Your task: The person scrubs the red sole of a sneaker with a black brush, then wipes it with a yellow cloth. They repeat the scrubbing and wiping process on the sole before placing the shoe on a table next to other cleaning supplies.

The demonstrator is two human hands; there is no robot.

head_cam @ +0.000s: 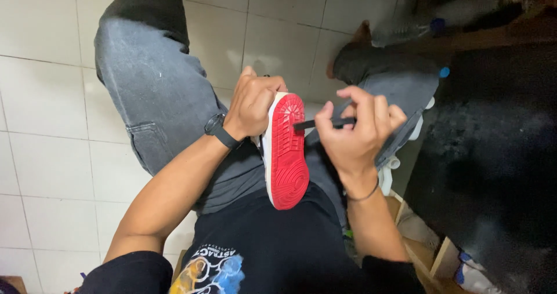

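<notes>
in the middle of the frame a shoe with a bright red ribbed rubber sole (pixel 286 155) lies sole-up across the lap of a seated person in grey jeans (pixel 156 91) and a black printed t-shirt (pixel 272 247). the left hand (pixel 253 104), coming in from the lower left, is curled around the toe end of the shoe, fingers wrapped over the upper edge and thumb side against the sole's rim, gripping it firmly; a black wristwatch (pixel 219 129) sits on that wrist. the right hand (pixel 355 133), entering from the lower right, has its fingers bunched together and pinches a thin black stick-like tool (pixel 322 122), which lies nearly level and points left, its tip touching the red sole near the toe end. whether the tool is a brush or a pick cannot be told. a thin dark bracelet (pixel 362 196) circles the right wrist. the white upper of the shoe shows only as a narrow edge on the left of the sole. pale square floor tiles (pixel 46 155) fill the left and top of the frame, a dark mat or rug (pixel 493 155) fills the right, and a clear plastic bottle with a blue cap (pixel 415 28) lies blurred at the upper right.
</notes>
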